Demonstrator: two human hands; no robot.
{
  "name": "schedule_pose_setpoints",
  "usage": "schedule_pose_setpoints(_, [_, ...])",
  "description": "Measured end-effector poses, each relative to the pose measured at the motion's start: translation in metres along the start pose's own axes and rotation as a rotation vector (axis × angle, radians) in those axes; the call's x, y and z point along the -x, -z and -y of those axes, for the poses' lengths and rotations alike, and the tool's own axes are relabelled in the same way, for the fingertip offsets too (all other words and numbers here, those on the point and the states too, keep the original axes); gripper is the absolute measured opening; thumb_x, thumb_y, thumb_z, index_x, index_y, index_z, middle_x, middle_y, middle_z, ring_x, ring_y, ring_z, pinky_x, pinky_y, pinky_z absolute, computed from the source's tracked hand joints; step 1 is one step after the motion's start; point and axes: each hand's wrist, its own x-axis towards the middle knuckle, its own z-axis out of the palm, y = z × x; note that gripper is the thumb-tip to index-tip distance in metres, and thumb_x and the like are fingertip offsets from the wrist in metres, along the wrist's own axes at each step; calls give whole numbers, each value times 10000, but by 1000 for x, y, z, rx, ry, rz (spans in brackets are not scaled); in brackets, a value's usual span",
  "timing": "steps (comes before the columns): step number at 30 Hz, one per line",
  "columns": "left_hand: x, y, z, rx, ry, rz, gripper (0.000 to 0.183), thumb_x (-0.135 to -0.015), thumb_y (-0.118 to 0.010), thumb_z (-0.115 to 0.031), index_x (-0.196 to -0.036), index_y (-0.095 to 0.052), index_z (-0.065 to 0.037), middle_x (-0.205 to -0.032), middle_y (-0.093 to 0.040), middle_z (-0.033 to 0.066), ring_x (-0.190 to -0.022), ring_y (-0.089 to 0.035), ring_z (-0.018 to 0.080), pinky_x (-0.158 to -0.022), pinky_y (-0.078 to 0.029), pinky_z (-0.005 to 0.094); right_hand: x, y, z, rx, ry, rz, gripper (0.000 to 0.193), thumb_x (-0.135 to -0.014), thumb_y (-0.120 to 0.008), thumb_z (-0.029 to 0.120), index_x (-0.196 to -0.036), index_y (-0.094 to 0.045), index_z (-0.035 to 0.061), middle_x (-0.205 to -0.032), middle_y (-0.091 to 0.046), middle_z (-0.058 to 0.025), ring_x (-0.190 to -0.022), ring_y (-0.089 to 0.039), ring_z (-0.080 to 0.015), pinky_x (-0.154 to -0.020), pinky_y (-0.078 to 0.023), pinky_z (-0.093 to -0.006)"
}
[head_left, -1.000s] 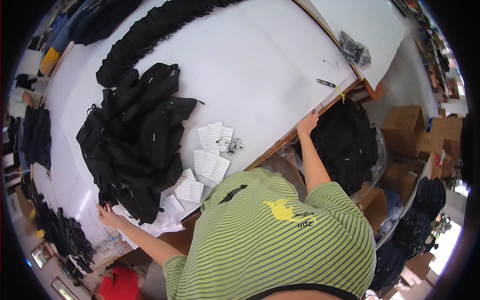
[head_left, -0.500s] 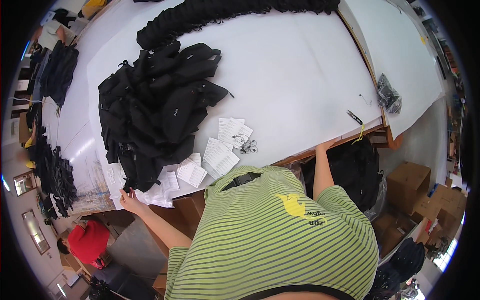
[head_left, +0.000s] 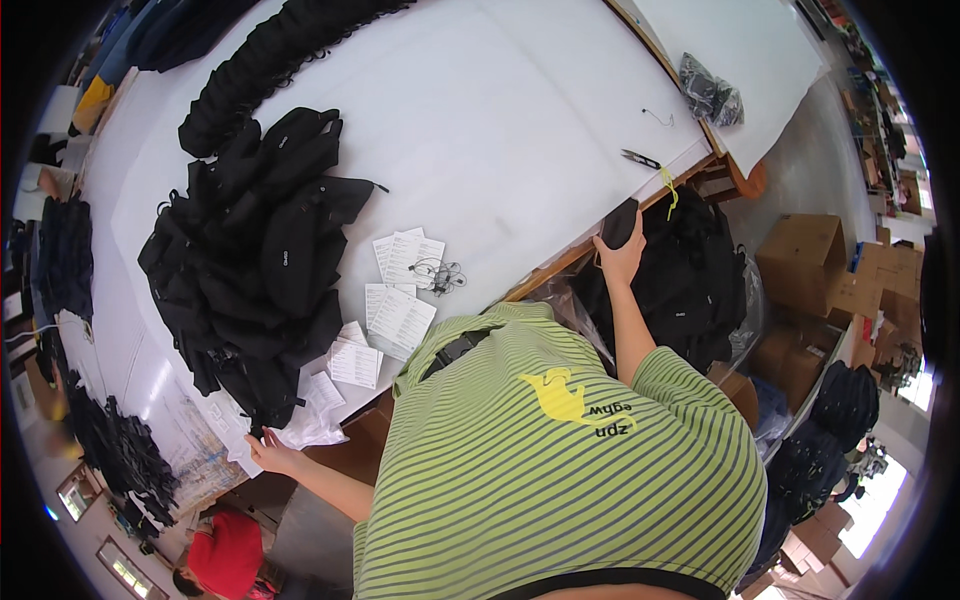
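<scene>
My left hand (head_left: 272, 456) is at the near-left table edge, fingers closed on the lower end of a black fabric bag (head_left: 268, 395) that belongs to a large heap. My right hand (head_left: 622, 258) is wrapped round a flat black phone-like object (head_left: 620, 222) at the table's near edge; its exact kind is unclear. Between my hands lie printed white paper slips (head_left: 402, 318) and a small tangle of black cords (head_left: 440, 275). Beside the left hand is crumpled clear plastic (head_left: 312, 420). Black thread snips (head_left: 640, 158) with a yellow cord lie beyond the right hand.
A long row of stacked black pieces (head_left: 255, 75) runs along the far left of the white table (head_left: 480, 130). A grey plastic-wrapped bundle (head_left: 712, 95) sits far right. Black bags (head_left: 670, 290) and cardboard boxes (head_left: 800, 255) stand below on the right. A person in red (head_left: 225, 550) is behind left.
My right hand has come up from below the table edge and now shows the black phone-like object in it. My left hand stays at the bag's end. The whole view has turned.
</scene>
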Motion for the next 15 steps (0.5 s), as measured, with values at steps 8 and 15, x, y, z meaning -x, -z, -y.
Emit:
schedule_pose_setpoints(8, [2, -1, -6, -5, -3, 85, 380, -863, -661, -252, -959, -487, 72, -873, -581, 154, -789, -612, 238, -682, -506, 276, 1, 0, -6, 25, -51, 2, 1005, -587, -794, 230, -1422, -234, 226, -1259, -415, -178, -1149, -433, -357, -985, -357, -416])
schedule_pose_setpoints(15, [-2, 16, 4, 2, 5, 23, 385, -866, -657, -258, -962, -511, 85, -875, -580, 157, -770, -610, 232, -686, -507, 290, -16, -1, -2, 32, -117, 72, 1024, -585, -797, 240, -1425, -213, 237, -1249, -409, -177, -1144, -439, -361, -976, -369, -420])
